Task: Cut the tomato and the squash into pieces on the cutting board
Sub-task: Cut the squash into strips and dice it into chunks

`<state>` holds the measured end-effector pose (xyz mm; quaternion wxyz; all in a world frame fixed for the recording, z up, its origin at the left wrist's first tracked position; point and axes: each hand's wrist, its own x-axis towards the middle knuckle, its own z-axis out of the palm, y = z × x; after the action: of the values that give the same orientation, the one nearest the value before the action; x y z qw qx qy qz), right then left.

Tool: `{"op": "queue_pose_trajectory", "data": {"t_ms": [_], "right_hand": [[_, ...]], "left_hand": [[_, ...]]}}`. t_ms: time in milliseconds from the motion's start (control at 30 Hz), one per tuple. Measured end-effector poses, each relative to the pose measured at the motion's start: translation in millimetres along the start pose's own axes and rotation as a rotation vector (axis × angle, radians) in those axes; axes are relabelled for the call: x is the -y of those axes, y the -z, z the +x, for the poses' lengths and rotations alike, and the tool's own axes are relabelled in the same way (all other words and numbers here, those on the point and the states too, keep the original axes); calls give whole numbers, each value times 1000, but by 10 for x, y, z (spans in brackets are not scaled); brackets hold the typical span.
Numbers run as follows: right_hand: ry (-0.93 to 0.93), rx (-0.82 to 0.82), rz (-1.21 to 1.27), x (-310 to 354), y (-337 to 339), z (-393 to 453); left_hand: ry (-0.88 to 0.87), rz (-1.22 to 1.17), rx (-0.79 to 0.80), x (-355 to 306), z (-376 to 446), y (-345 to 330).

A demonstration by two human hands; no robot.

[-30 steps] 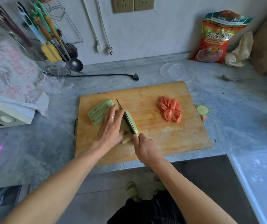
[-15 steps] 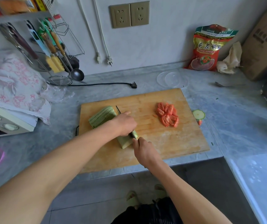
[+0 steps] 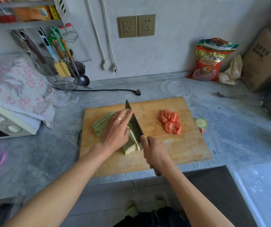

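Observation:
A wooden cutting board (image 3: 180, 149) lies on the grey counter. A pile of cut tomato pieces (image 3: 171, 122) sits on its right half. Pale green squash, sliced lengthwise, lies on the left half: one fanned stack (image 3: 101, 124) and a block (image 3: 129, 147) under the blade. My left hand (image 3: 117, 128) lies flat with straight fingers on the squash, beside the blade. My right hand (image 3: 154, 153) grips the handle of a cleaver (image 3: 134, 124), whose blade stands in the squash block and points away from me.
A round squash end slice (image 3: 201, 123) lies just off the board's right edge. Behind the board are a clear plastic lid (image 3: 175, 88), a black power plug (image 3: 138, 92) and a red bag (image 3: 209, 63). A utensil rack (image 3: 62, 63) stands at the back left, a cloth-covered appliance (image 3: 11, 115) at the left.
My left hand went from fingers curled over the squash to flat and straight on it. The cleaver stays in the squash block. My head has tilted up, showing more wall.

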<state>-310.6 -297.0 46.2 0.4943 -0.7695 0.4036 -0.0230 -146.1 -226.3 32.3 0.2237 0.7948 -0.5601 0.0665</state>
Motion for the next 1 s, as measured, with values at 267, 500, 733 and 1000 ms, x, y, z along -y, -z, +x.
{"op": "queue_pose_trajectory", "data": {"t_ms": [267, 500, 733, 1000], "right_hand": [[14, 18, -44, 62, 46, -111], [82, 20, -225, 20, -95, -173], [61, 35, -304, 67, -161, -152], [71, 57, -262, 106, -194, -148]], "left_hand": [[492, -280, 259, 163, -526, -385], [480, -328, 250, -44, -524, -434], [454, -369, 272, 4, -483, -385], [568, -521, 290, 174, -415, -493]]}}
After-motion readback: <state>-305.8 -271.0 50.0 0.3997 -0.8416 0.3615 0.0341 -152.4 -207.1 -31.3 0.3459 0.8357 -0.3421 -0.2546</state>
